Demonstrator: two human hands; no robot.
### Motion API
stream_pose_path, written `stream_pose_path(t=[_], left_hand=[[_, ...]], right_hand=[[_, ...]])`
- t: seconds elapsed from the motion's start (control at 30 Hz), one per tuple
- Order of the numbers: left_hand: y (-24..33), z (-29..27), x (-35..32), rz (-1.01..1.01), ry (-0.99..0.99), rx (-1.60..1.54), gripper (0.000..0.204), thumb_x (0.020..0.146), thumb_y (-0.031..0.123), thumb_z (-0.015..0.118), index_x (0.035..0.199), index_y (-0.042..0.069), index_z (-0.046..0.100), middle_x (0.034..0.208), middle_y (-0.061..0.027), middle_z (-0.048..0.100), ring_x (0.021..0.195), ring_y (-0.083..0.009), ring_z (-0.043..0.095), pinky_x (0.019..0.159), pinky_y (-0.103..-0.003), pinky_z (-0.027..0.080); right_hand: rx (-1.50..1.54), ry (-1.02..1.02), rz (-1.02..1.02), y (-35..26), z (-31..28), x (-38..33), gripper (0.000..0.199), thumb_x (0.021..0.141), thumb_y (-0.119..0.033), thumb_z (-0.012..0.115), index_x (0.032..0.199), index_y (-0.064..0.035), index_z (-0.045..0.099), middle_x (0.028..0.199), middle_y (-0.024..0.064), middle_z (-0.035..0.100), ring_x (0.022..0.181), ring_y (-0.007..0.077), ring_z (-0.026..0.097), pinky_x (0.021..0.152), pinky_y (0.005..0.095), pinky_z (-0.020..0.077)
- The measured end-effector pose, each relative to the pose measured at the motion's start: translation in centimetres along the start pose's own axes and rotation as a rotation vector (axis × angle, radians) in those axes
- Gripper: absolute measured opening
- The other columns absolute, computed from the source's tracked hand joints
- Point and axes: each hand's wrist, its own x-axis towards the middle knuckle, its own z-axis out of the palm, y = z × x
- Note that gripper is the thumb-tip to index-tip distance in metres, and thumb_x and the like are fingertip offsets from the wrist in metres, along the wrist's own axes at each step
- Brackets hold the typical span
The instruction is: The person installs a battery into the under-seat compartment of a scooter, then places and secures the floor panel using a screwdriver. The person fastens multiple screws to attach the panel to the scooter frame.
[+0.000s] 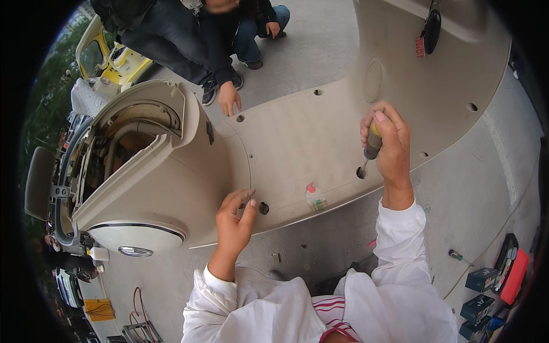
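Note:
My right hand [390, 134] grips a screwdriver [373, 143] with a yellow and dark handle. The driver's shaft runs down into a round hole [361, 172] near the close edge of a beige scooter's footboard [303, 143]. My left hand [235, 220] is at the base of the seat housing [189, 183], beside another dark hole [263, 208]. Its fingers are bent, the thumb stands slightly apart, and I make out nothing held there. Between my hands, a small clear sticker or bag with a red mark [314, 197] lies on the footboard.
Across the scooter, another person's hand [229, 98] rests near a far footboard hole [240, 118]; people crouch and stand there. At right on the floor lie a green-handled screwdriver [456, 255], a red case [515, 276] and small dark boxes [477, 308]. A yellow scooter body [123, 66] stands back left.

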Motion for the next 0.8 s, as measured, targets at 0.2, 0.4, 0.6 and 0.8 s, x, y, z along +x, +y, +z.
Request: stream_pose_path(t=[0.2,0.4,0.6,0.8], left_hand=[[-0.9,-0.4,0.3,0.031,-0.023,-0.016,0.023,0.095,0.011,0.069,0.115,-0.001,0.074,0.113,-0.0172,0.071,0.097,-0.0243,0.069,0.085,-0.034,0.056],[-1.2,-0.7,0.6,0.021,-0.027,-0.067,0.024,0.095,0.011,0.070,0.116,-0.001,0.074,0.115,-0.0174,0.071,0.098,-0.0245,0.069,0.089,-0.034,0.055],[-1.1,-0.6,1.1,0.016,-0.047,-0.111,0.024,0.095,0.010,0.070,0.116,0.000,0.074,0.116,-0.0169,0.071,0.101,-0.0249,0.069,0.090,-0.035,0.055],[-1.5,-0.1,1.0,0.027,-0.025,-0.110,0.024,0.096,0.011,0.069,0.116,0.000,0.074,0.116,-0.0161,0.071,0.104,-0.0247,0.067,0.092,-0.035,0.053]], right_hand=[[0.485,-0.674,0.166,-0.8,-1.3,3.4,0.035,0.098,-0.033,0.057,0.077,-0.0062,0.053,0.066,0.0033,0.056,0.057,0.0093,0.049,0.053,0.0230,0.0388],[-0.218,0.173,-0.036,0.3,3.2,0.4,0.027,0.102,-0.024,0.056,0.082,-0.0047,0.053,0.066,-0.0001,0.053,0.057,0.0057,0.047,0.051,0.0235,0.0384],[0.247,-0.605,0.189,-1.7,-0.6,3.1,0.029,0.102,-0.024,0.055,0.080,-0.0051,0.057,0.061,-0.0003,0.051,0.052,0.0070,0.047,0.049,0.0243,0.0382],[-0.132,0.254,0.092,0.5,0.3,0.6,0.030,0.100,-0.026,0.058,0.078,-0.0050,0.056,0.060,0.0008,0.051,0.051,0.0080,0.046,0.049,0.0239,0.0368]])
